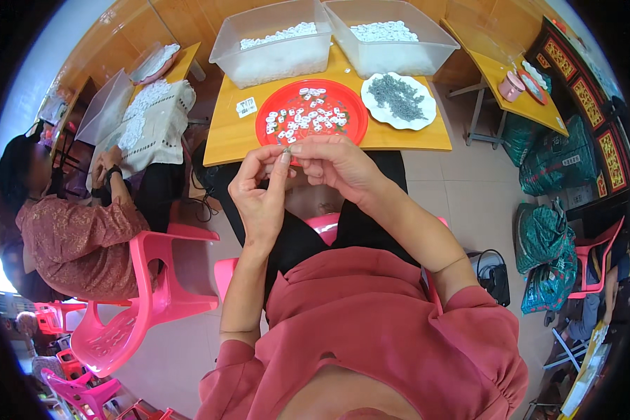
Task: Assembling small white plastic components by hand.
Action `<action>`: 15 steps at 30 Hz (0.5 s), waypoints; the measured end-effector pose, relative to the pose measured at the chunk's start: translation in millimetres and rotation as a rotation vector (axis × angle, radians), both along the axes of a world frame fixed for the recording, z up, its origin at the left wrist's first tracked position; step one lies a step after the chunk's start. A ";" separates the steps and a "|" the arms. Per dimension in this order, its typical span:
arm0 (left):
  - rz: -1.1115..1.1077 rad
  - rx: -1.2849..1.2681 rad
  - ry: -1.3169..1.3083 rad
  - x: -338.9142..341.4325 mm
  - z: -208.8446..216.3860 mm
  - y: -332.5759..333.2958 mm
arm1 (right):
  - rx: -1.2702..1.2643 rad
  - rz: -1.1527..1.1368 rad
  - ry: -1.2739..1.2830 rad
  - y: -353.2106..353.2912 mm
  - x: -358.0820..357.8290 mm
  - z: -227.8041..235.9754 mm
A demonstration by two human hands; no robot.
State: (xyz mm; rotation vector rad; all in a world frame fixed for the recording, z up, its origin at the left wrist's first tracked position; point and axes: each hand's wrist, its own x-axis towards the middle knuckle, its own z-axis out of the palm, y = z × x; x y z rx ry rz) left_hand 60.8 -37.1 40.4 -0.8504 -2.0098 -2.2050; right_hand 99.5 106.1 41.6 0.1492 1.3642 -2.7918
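Note:
My left hand (261, 190) and my right hand (343, 165) meet fingertip to fingertip at the near edge of the yellow table (224, 133). Thumb and forefinger of each are pinched around a tiny greyish piece (286, 150), mostly hidden by the fingers and too small to name. Just beyond them lies a round red tray (359, 110), with small white pieces with dark marks (306, 119) scattered over it. To its right, a scalloped white plate (428, 115) bears a heap of small dark grey pieces (397, 96).
Two clear plastic bins (273, 59), (399, 52) of white pieces stand at the table's back. A co-worker (84, 231) sits at left by a cloth-covered table (162, 126). Pink chairs (143, 301) and green bags (549, 259) flank me.

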 end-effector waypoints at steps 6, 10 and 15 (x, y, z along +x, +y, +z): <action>-0.023 -0.003 -0.033 -4.0 -0.5 -1.7 | -0.041 0.021 -0.031 1.4 -2.6 -3.0; -0.033 -0.003 -0.029 -5.3 0.6 -1.1 | 0.053 -0.035 0.019 -0.7 -0.2 2.8; -0.017 -0.028 0.002 -9.5 -1.7 -1.7 | 0.124 -0.077 0.023 -1.2 -1.8 1.6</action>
